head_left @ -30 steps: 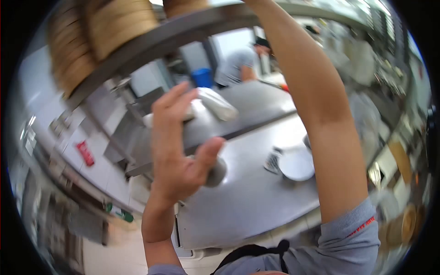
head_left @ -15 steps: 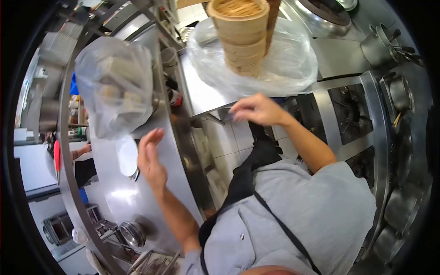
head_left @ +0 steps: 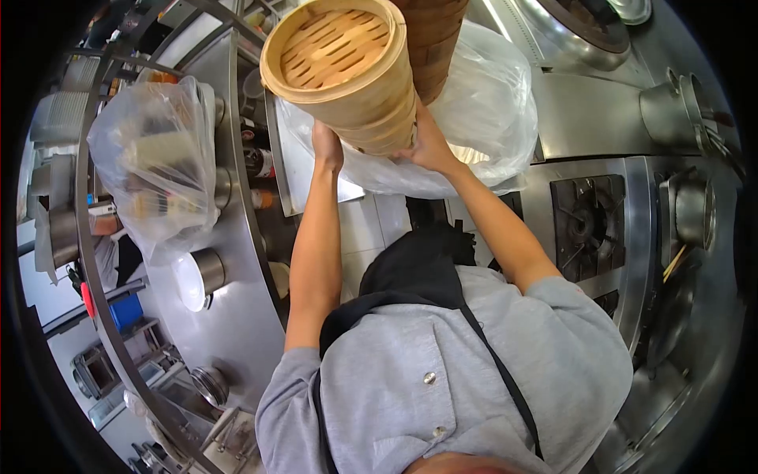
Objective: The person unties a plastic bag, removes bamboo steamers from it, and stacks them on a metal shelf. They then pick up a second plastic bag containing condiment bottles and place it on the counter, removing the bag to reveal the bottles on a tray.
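A tall stack of bamboo steamers (head_left: pixel 359 107) with a slatted bamboo lid on top tilts toward me at the top of the view. My left hand (head_left: pixel 327 147) grips its lower left side, fingers partly hidden behind it. On the lower right side, my right hand (head_left: pixel 429 142) is closed against the same stack. Directly behind stands a second, darker steamer stack (head_left: pixel 434 47). Crumpled clear plastic (head_left: pixel 493 103) spreads around and beneath both stacks on a metal surface.
A gas burner (head_left: pixel 588 225) lies to my right, with pots (head_left: pixel 671 114) beyond. On the left metal counter (head_left: pixel 237 292) stand a plastic-covered bundle (head_left: pixel 158 158) and a lidded pot (head_left: pixel 197 278). Bottles (head_left: pixel 257 162) sit under the counter's edge. Another person's arm (head_left: pixel 105 224) shows at far left.
Both hands, empty before, have reached forward and taken hold of the front steamer stack. That stack is now nearer and farther left, apart from the darker one.
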`<move>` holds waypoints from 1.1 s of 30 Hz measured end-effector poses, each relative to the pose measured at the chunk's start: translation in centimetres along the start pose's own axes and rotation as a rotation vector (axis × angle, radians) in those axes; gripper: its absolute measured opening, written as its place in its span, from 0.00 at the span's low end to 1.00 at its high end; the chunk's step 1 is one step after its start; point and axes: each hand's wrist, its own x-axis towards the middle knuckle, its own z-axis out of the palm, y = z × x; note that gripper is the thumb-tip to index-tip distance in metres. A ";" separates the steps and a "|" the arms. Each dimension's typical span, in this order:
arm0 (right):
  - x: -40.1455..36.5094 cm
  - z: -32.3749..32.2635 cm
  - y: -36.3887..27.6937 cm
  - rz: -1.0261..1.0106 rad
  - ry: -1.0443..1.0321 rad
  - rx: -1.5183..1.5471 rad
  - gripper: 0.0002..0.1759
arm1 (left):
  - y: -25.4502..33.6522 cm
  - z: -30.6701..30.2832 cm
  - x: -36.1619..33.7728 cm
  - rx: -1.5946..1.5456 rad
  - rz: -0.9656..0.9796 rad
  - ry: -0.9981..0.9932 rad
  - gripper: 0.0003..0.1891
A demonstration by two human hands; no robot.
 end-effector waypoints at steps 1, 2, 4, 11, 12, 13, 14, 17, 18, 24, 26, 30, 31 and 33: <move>0.0 0.2 0.8 -0.063 -0.026 -0.054 0.74 | -0.9 -0.4 -0.3 0.001 -0.009 0.023 0.30; 0.1 0.4 0.8 -0.130 -0.049 -0.107 0.78 | -1.5 -0.6 -0.7 0.042 -0.003 0.047 0.29; 0.4 0.9 0.4 -0.180 0.007 -0.085 0.80 | -2.1 -0.6 0.0 0.075 0.018 0.077 0.28; 1.3 1.4 -2.1 -0.127 0.111 0.093 0.82 | 1.1 1.3 -0.9 -0.048 0.194 -0.047 0.32; 1.7 1.3 -2.5 -0.137 0.105 0.096 0.82 | 1.4 1.5 -0.9 -0.048 0.205 -0.041 0.32; 1.9 1.0 -2.8 -0.154 0.110 0.035 0.82 | 1.6 1.9 -0.9 -0.055 0.198 -0.028 0.32; 2.0 0.8 -3.3 -0.172 0.113 -0.025 0.81 | 1.7 1.9 -1.0 -0.063 0.192 -0.010 0.32; 2.4 0.5 -5.0 -0.206 0.142 -0.045 0.79 | 3.0 2.0 -1.4 -0.142 0.207 0.029 0.31; 3.0 0.0 -6.8 -0.232 0.128 -0.031 0.79 | 4.2 2.3 -1.6 -0.196 0.209 0.051 0.30; 5.9 1.4 -18.0 -0.297 0.071 0.039 0.73 | 17.7 1.7 -6.7 0.053 0.436 -0.086 0.40; 7.4 2.5 -22.6 -0.351 0.023 0.039 0.72 | 21.5 -0.7 -7.5 0.075 0.480 -0.115 0.42; 9.9 6.6 -31.7 -0.568 -0.042 0.127 0.70 | 31.0 -4.3 -11.5 0.140 0.708 -0.066 0.35; 10.5 8.0 -34.2 -0.612 -0.095 0.217 0.70 | 33.8 -5.1 -13.4 0.218 0.780 -0.032 0.35; 11.3 10.4 -39.5 -0.775 -0.154 0.322 0.66 | 39.7 -6.5 -17.6 0.315 0.896 0.026 0.35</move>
